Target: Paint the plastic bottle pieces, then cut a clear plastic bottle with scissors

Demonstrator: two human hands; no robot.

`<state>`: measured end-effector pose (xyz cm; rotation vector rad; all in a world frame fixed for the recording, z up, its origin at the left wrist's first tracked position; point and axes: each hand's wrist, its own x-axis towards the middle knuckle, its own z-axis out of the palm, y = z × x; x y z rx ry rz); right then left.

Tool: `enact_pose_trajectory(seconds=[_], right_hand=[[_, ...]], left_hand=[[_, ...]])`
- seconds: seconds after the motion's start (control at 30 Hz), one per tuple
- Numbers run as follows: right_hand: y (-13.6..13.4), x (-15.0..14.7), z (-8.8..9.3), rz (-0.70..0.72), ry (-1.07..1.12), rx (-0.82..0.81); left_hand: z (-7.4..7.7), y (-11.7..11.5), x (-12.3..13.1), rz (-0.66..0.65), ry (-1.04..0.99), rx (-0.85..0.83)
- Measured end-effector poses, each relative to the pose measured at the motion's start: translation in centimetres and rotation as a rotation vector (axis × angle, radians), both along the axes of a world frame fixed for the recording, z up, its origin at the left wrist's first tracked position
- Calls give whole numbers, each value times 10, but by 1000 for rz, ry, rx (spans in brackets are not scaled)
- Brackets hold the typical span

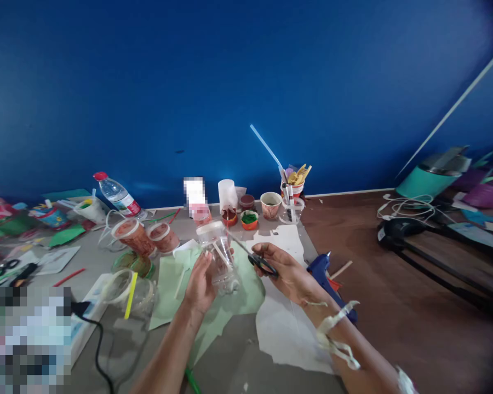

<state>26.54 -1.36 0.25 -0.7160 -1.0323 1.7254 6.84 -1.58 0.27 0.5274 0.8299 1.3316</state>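
Note:
My left hand (201, 282) is wrapped round a clear plastic bottle piece (218, 257), tilted, with a whitish rim at its upper end. In my right hand (285, 271) are black-handled scissors (263, 265), their blades pointing up and left toward the bottle piece. Whether the blades touch the plastic I cannot tell. Beneath both hands lie light green paper (246, 287) and cut white paper (287, 328). A blue glue gun (321, 268) rests beside my right forearm, partly hidden by it. Whitish strips (337, 334) cling to that forearm.
Paint-stained cups (133, 238), paint pots (249, 220) and a cup of plastic cutlery (296, 183) stand toward the blue wall. A water bottle (119, 197) leans at left. Another clear container (129, 293) sits left of my hand. A black cable (101, 334) runs at lower left.

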Motion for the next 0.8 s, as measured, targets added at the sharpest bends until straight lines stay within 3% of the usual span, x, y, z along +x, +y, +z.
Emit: enact_pose_trajectory(seconds=[0.1,0.23,0.6,0.8], right_hand=[[-4,6,5,209,285,5],[-7,7,4,332,324,19],[-9,-6,-3,241,283,-79],[-9,-6,-6,254,323,-113]], left_hand=[[-2,2,-2,7,18,32],[-7,6,-4,60,46,95],[-6,5,-5,220,180,121],[-4,3,-2,238,207,101]])
